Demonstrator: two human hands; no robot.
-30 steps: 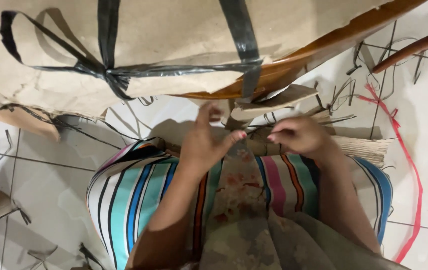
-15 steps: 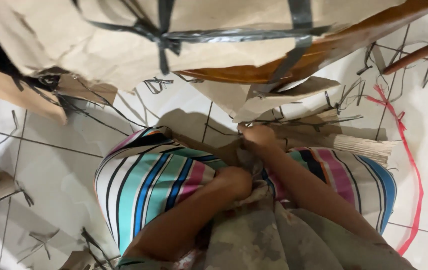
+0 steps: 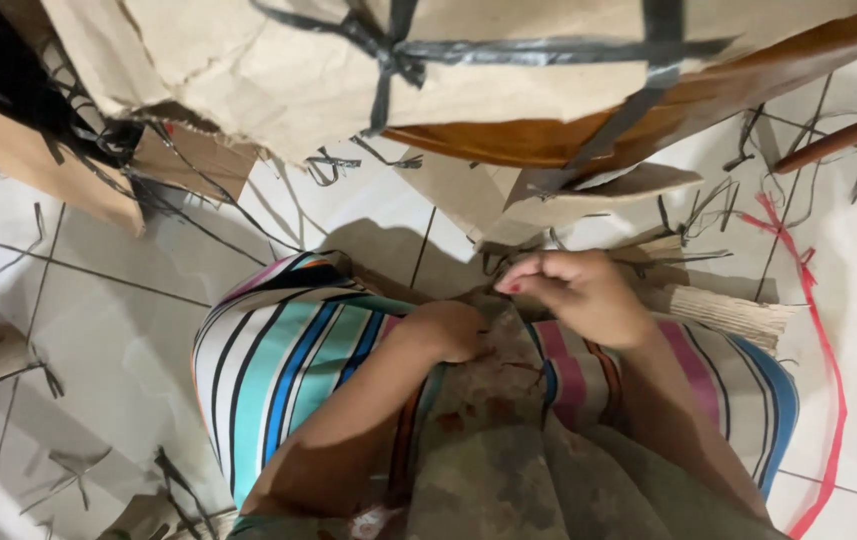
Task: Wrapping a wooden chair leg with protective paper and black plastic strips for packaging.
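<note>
I look down at my lap, where a mottled olive cloth (image 3: 488, 440) lies over a striped cushion (image 3: 278, 360). My left hand (image 3: 448, 330) is a closed fist that rests on the cloth at the cushion's middle. My right hand (image 3: 580, 295) is just to its right, with the fingers curled and the fingertips pinched together near torn cardboard scraps (image 3: 548, 190). Whether it pinches something is hidden. Above both hands hangs a large parcel wrapped in brown paper (image 3: 278, 70) and bound with black strapping (image 3: 398, 55).
A brown wooden piece (image 3: 668, 110) juts from under the parcel. Cut black strap pieces (image 3: 78, 470) litter the white tiled floor (image 3: 118, 330). A red strip (image 3: 818, 340) curls at the right, beside a bundle of pale sticks (image 3: 728, 312). Cardboard pieces (image 3: 38, 170) lie at the left.
My left hand has drawn back from beside the right one and closed into a fist on my lap. The right hand stays near the scraps. The view has shifted left.
</note>
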